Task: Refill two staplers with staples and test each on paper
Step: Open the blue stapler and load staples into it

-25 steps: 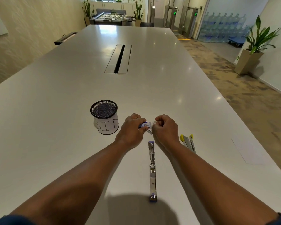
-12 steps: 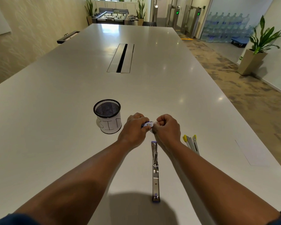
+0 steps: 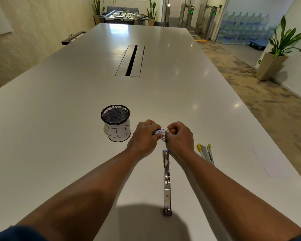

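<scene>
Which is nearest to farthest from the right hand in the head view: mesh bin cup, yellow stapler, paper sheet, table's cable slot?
From the right hand:
1. Yellow stapler, just to its right, partly behind the forearm.
2. Mesh bin cup, to the left, past the left hand.
3. Paper sheet, by the table's right edge.
4. Cable slot, far up the table's middle.
</scene>
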Demonstrator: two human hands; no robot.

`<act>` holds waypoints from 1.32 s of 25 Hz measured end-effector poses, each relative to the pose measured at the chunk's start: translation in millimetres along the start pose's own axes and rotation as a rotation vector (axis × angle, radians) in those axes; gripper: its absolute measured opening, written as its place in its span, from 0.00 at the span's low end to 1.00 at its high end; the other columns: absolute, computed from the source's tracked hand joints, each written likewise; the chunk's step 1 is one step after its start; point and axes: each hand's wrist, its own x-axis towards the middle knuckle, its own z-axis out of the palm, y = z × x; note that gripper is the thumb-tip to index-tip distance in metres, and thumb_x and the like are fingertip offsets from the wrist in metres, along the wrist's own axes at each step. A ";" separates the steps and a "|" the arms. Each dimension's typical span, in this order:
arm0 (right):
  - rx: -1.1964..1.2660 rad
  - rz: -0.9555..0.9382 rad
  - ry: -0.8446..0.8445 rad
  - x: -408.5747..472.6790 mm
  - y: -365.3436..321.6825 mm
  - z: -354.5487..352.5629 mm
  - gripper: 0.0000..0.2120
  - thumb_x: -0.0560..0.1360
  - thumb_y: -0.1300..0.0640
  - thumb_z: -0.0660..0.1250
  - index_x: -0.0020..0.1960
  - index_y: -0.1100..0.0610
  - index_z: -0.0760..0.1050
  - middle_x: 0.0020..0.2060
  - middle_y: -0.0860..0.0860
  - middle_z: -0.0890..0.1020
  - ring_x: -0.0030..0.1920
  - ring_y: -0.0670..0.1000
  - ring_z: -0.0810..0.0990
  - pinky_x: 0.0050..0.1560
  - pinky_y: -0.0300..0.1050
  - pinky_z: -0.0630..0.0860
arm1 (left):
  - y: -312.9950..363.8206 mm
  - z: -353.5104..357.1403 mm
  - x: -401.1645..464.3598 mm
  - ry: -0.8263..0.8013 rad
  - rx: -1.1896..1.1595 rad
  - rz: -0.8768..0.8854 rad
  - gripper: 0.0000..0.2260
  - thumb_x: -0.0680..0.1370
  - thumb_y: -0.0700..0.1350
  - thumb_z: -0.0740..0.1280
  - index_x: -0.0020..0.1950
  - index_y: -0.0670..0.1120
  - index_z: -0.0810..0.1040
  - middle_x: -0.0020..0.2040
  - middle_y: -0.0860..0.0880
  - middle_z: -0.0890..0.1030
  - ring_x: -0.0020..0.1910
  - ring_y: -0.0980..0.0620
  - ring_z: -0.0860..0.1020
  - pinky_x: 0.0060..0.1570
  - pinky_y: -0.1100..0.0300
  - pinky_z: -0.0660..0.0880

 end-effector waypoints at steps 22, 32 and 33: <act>0.022 -0.096 -0.156 -18.7 6.9 -18.9 0.12 0.66 0.58 0.76 0.47 0.49 0.79 0.38 0.46 0.84 0.35 0.48 0.80 0.42 0.54 0.81 | -0.5 2.5 -4.1 0.058 0.050 -0.009 0.18 0.79 0.50 0.70 0.68 0.48 0.79 0.63 0.54 0.75 0.60 0.57 0.64 0.54 0.60 0.65; 0.348 -0.035 -0.177 -53.5 6.5 -40.3 0.09 0.72 0.67 0.75 0.50 0.59 0.81 0.37 0.51 0.84 0.32 0.40 0.78 0.38 0.36 0.76 | 13.4 -5.7 -52.4 0.039 0.071 0.114 0.15 0.80 0.52 0.63 0.64 0.56 0.81 0.59 0.59 0.76 0.59 0.58 0.66 0.55 0.68 0.65; 0.382 -0.033 -0.186 -58.5 4.9 -43.6 0.09 0.72 0.69 0.74 0.50 0.61 0.80 0.37 0.52 0.84 0.31 0.39 0.78 0.37 0.34 0.76 | 15.6 -6.6 -57.2 0.022 0.036 0.115 0.14 0.80 0.54 0.62 0.62 0.56 0.82 0.57 0.59 0.78 0.59 0.57 0.69 0.54 0.66 0.67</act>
